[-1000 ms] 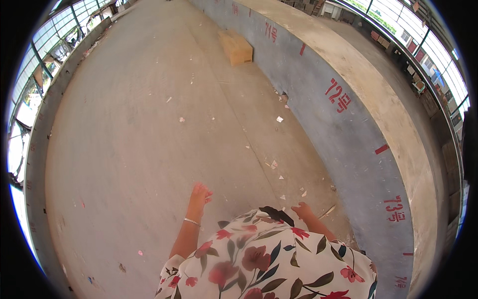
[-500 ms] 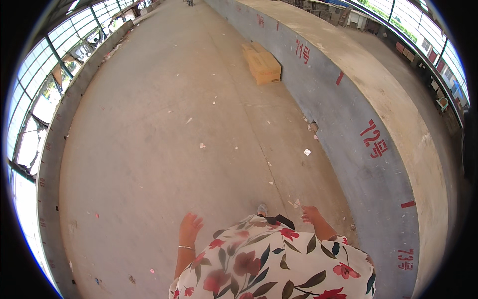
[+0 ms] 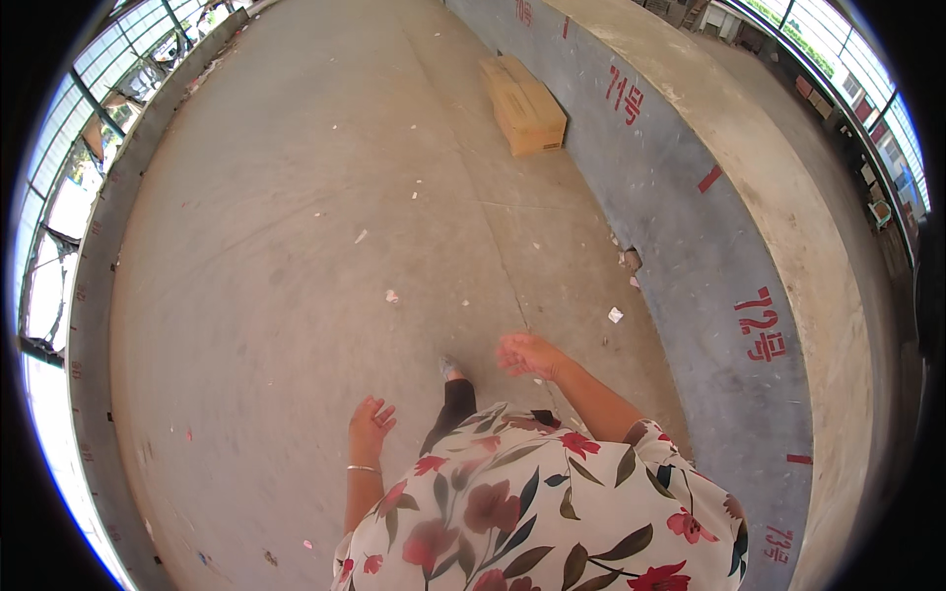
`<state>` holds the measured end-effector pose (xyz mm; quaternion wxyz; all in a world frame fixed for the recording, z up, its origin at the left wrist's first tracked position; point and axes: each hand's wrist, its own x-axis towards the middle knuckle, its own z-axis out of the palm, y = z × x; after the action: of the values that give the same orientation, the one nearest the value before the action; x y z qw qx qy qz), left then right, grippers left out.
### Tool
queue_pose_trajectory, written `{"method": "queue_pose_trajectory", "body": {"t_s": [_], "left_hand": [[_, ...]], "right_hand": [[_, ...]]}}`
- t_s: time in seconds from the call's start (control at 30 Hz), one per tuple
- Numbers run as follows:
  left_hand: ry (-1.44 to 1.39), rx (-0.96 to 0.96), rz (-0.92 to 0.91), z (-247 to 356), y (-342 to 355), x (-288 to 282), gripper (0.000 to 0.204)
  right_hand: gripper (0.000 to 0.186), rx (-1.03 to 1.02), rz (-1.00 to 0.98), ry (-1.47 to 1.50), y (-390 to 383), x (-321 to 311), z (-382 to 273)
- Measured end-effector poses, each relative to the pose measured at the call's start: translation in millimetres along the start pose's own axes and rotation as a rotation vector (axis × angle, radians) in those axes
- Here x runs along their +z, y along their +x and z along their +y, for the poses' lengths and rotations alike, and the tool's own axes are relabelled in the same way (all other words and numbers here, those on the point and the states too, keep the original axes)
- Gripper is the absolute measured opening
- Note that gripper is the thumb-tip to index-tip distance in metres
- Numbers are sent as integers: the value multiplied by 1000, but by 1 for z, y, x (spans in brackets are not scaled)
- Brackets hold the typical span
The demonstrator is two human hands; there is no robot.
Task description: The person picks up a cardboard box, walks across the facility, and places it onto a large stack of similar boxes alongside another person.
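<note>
My left hand (image 3: 371, 426) hangs low over the concrete floor, a bracelet (image 3: 364, 468) at its wrist. Its fingers are loosely bent and apart, with nothing in them. Stretched forward across my front is my right hand (image 3: 528, 356), also holding nothing, its fingers slightly curled and spread. Neither hand touches anything. Beneath them show my dark trouser leg (image 3: 454, 404) and a grey shoe (image 3: 447, 367). Ahead, a brown cardboard box (image 3: 528, 110) sits on the floor against the grey wall on the right, well beyond both hands.
A low grey wall (image 3: 690, 236) with red painted markings and a broad concrete top (image 3: 734, 128) runs along my right. Another low wall (image 3: 91, 325) lines the left, below large windows. Small paper scraps (image 3: 616, 315) and debris dot the concrete floor (image 3: 266, 276).
My right hand has swung forward and to the left across my body. One leg and shoe now show stepping out ahead. My left hand has shifted slightly, and the view has moved a little.
</note>
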<state>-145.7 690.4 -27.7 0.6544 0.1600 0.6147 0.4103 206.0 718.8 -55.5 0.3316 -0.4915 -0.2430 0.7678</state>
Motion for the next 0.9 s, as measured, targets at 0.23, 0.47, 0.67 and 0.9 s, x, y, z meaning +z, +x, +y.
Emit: {"method": "queue_pose_trajectory", "body": {"t_s": [0.23, 0.47, 0.67, 0.9], "left_hand": [[-35, 25, -114, 76, 106, 43, 49], [90, 19, -299, 158, 186, 118, 49], [129, -54, -367, 179, 240, 176, 47], [182, -6, -239, 228, 299, 200, 49]], "right_hand": [[47, 243, 623, 28, -7, -101, 35], [29, 430, 1082, -236, -13, -121, 18], [12, 447, 518, -966, 54, -126, 16], [39, 272, 690, -944, 149, -200, -40]]}}
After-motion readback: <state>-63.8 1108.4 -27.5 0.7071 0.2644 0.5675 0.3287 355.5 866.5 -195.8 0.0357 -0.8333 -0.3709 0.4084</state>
